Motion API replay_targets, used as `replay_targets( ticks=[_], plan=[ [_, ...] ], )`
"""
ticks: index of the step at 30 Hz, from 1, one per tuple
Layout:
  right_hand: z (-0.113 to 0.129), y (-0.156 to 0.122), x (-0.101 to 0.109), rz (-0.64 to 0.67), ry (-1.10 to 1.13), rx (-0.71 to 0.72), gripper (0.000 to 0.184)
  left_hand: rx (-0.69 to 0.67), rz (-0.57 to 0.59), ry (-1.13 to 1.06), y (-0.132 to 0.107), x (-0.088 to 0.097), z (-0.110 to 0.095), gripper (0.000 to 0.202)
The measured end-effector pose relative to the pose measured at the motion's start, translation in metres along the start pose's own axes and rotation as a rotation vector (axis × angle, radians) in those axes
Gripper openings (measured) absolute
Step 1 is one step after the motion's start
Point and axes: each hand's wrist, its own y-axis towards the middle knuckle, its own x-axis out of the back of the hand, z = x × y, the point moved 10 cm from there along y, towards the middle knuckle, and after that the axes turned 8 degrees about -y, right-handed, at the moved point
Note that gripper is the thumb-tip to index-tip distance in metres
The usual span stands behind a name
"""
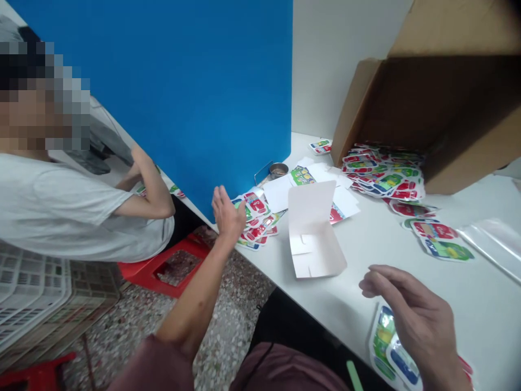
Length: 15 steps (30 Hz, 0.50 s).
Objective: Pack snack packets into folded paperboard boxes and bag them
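My left hand (228,216) is at the table's left edge, fingers and thumb apart, touching or just over a pile of red, green and blue printed sachets (260,220). Whether its palm presses on them is hidden. A small white carton (317,255) stands on the table between my hands, its lid flap raised and its inside showing slots. My right hand (423,320) hovers at the lower right with fingers and thumb curled together; I see nothing between them. Under and beside it lie shiny green and blue sachets (385,336).
A big brown cardboard box (468,168) lies on its side, sachets (382,171) spilling out. Flat white cards (280,193) and a small metal bowl (279,170) are by the blue partition (183,98). Clear plastic bags (496,244) lie right. A person (81,206) sits left.
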Motion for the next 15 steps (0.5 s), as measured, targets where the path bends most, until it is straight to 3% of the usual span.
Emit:
replay_targets(
  ticks=[3,6,10,15],
  plan=[
    [-0.017,-0.006,0.024,-0.099,-0.071,-0.096,0.03,-0.342,0.295,0.239,-0.031,-0.045,-0.011,0.061],
    [-0.03,-0.015,0.042,-0.162,-0.118,-0.193,0.035,-0.404,0.481,0.378,-0.054,-0.076,0.006,0.058],
    [-0.043,-0.023,0.059,-0.194,-0.184,-0.28,0.041,-0.361,0.483,0.463,-0.052,-0.089,0.029,0.052],
    [-0.049,-0.034,0.081,-0.293,-0.271,-0.353,0.045,-0.363,0.429,0.501,-0.047,-0.092,0.029,0.063]
  ],
)
